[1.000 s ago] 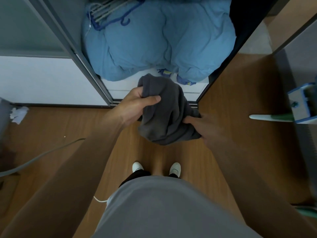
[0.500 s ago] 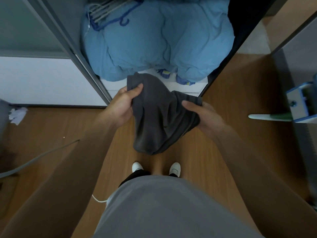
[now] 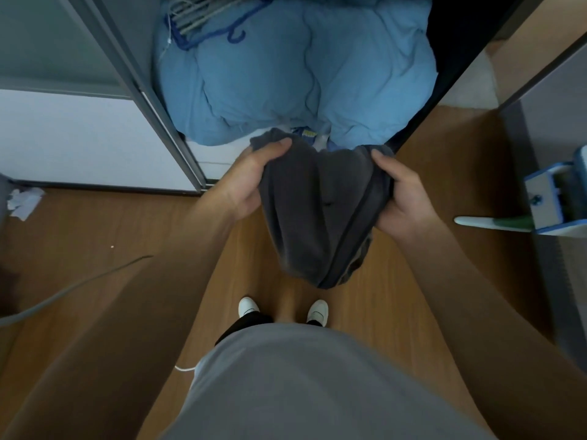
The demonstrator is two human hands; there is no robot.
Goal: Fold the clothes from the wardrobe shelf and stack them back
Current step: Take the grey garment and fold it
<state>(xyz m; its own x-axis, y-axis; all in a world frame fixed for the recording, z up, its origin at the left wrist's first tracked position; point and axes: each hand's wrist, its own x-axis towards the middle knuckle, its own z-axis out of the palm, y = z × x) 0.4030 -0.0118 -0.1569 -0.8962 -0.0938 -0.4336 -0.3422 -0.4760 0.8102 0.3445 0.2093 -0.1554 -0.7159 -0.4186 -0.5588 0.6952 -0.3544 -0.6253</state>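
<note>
At the top of the frame the blue bedding (image 3: 295, 68) fills the open wardrobe; below it, in the centre, the dark grey garment (image 3: 317, 211) hangs bunched over the floor. The left hand (image 3: 251, 176) and the right hand (image 3: 401, 195) each grip one upper edge, fingers curled round the cloth. To fold it well, I think the hands should first pull apart and find the true corners — then shake the cloth flat.

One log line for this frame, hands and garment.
left hand: grips dark grey fabric garment top edge | right hand: grips opposite edge | garment: hanging, unfolded | behind: light blue quilt in wardrobe
</note>
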